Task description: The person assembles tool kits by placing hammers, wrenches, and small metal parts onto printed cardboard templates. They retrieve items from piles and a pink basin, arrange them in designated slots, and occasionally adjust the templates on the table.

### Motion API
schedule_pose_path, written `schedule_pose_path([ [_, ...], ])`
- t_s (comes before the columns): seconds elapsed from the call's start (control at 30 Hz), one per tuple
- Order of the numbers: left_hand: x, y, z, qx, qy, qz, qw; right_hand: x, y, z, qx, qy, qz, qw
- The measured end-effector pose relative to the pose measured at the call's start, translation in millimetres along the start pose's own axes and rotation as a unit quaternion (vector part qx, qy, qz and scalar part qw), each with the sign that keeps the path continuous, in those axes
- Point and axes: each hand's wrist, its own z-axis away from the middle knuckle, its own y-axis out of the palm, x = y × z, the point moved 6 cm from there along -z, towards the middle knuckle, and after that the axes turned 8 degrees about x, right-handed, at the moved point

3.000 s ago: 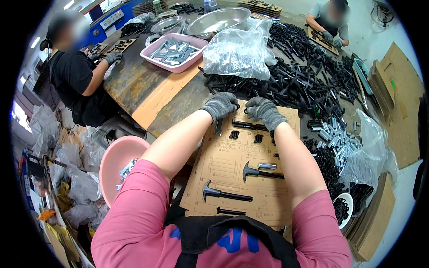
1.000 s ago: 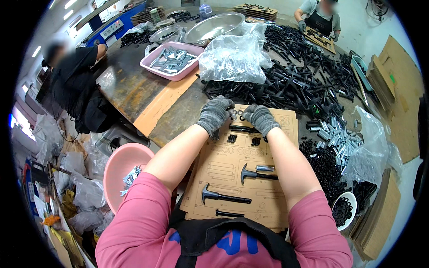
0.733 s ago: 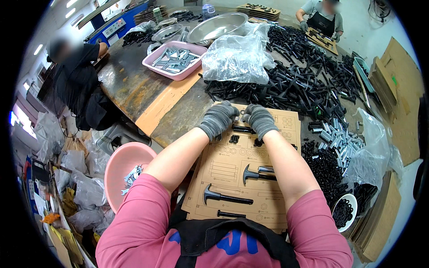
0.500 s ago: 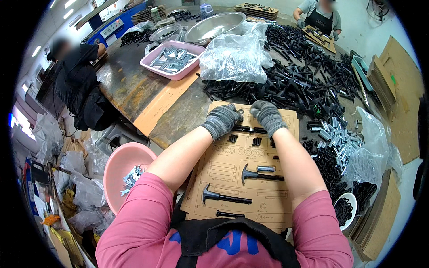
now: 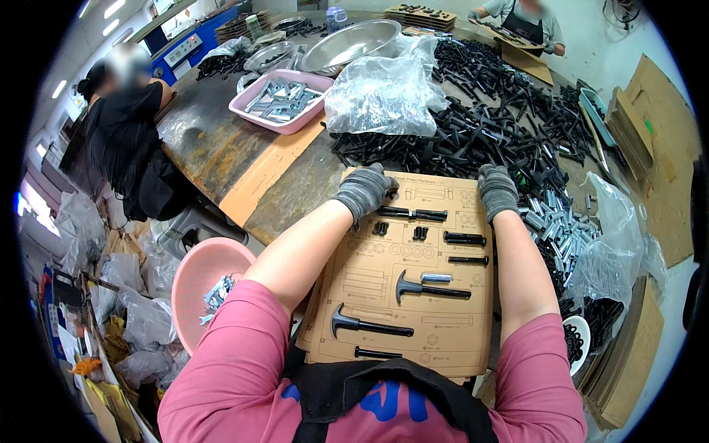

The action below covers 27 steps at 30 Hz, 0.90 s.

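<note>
A printed cardboard sheet [image 5: 461,345] lies in front of me on a stack of similar sheets. My left hand [image 5: 363,193], in a grey knit glove, is closed at its upper left edge; a small dark ring-like piece [image 5: 392,193] shows by the fingertips. At the upper right corner my gloved right hand [image 5: 499,190] has its fingers curled, and what they grip is hidden. On the sheet are two black hammer-shaped parts [image 5: 373,326], a silver tube [image 5: 436,278], black bolts [image 5: 465,238], short black screws [image 5: 419,233] and a long black rod [image 5: 411,214].
Beyond the sheet spreads a heap of black metal parts [image 5: 473,144], with silver tubes [image 5: 561,229] at right. A plastic bag [image 5: 384,96], pink tray [image 5: 284,127], steel bowl [image 5: 351,46], pink basin [image 5: 188,295] and white bowl [image 5: 583,334] stand around. Two people [image 5: 122,140] work nearby.
My right hand has moved right, from beside the left hand to the sheet's upper right corner, uncovering the bolts there. The left hand has shifted slightly. The far person has raised a board.
</note>
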Motion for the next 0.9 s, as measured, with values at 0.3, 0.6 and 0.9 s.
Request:
schedule_pose_path([
  [0.3,28,-9,103,-0.237,0.088,0.186,0.949,-24,28,-18,0.101,-0.031,-0.047,0.993],
  [0.6,31,105,314,-0.029,-0.092,0.457,0.884,-27,19,-19,0.084,-0.081,-0.063,0.991],
  [0.9,4,132,338,-0.028,-0.176,0.646,0.742,-44,20,-8,0.109,-0.025,-0.093,0.989],
])
